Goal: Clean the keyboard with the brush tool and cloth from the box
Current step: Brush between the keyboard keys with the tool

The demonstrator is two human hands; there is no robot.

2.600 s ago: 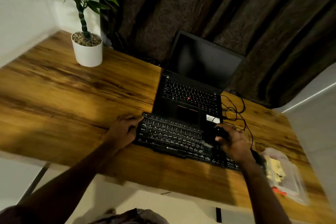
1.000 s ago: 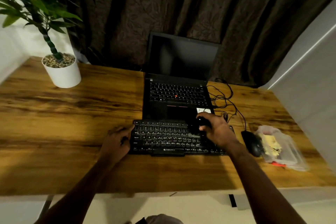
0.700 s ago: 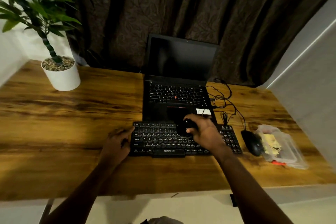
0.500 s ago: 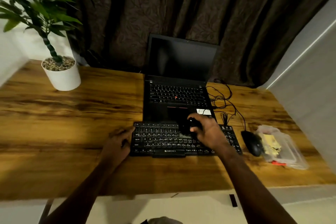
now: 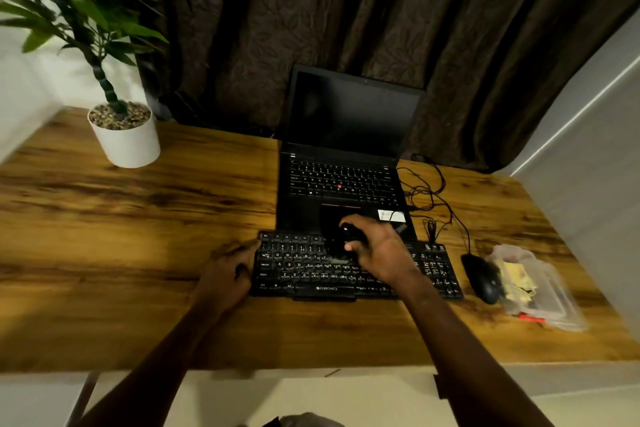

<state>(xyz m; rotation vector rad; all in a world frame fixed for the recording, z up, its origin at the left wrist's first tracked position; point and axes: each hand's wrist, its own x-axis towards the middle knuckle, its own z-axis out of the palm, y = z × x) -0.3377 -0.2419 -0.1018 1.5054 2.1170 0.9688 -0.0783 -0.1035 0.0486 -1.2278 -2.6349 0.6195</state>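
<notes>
A black external keyboard [image 5: 304,267] lies on the wooden desk [image 5: 138,253] in front of an open laptop [image 5: 343,184]. My right hand [image 5: 381,250] grips a black brush tool [image 5: 341,241] whose bristle end rests on the keyboard's upper middle rows. My left hand [image 5: 230,270] holds the keyboard's left edge, its fingers curled against the side. A clear plastic box [image 5: 533,288] with a yellow cloth [image 5: 516,279] inside lies at the far right.
A black wired mouse [image 5: 481,277] sits between the keyboard and the box, its tangled cable [image 5: 429,194] running back beside the laptop. A potted plant in a white pot [image 5: 124,139] stands at the back left. Dark curtains hang behind the desk.
My right hand has moved the brush back and forth over the keyboard, from the right side towards the middle rows. My left hand has stayed at the keyboard's left edge.
</notes>
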